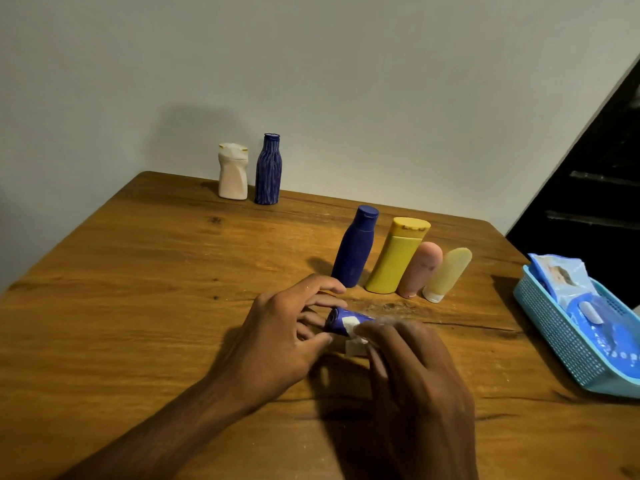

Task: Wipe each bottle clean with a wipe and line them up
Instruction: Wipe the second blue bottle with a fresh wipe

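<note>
A small blue bottle (341,320) lies on its side above the wooden table (138,289), its cap end toward my left hand (287,334), whose fingertips pinch that end. My right hand (412,382) presses a white wipe (355,342) against the bottle's body and hides most of it. Behind them stands a row: a dark blue bottle (355,247), a yellow bottle (396,256), a pink tube (419,270) and a pale yellow tube (446,273). At the back by the wall stand a white bottle (233,172) and a ribbed blue bottle (268,169).
A light blue plastic basket (561,337) sits at the table's right edge with a pack of wipes (562,278) and a blue packet inside. A pale wall rises behind the table; a dark opening is at the right.
</note>
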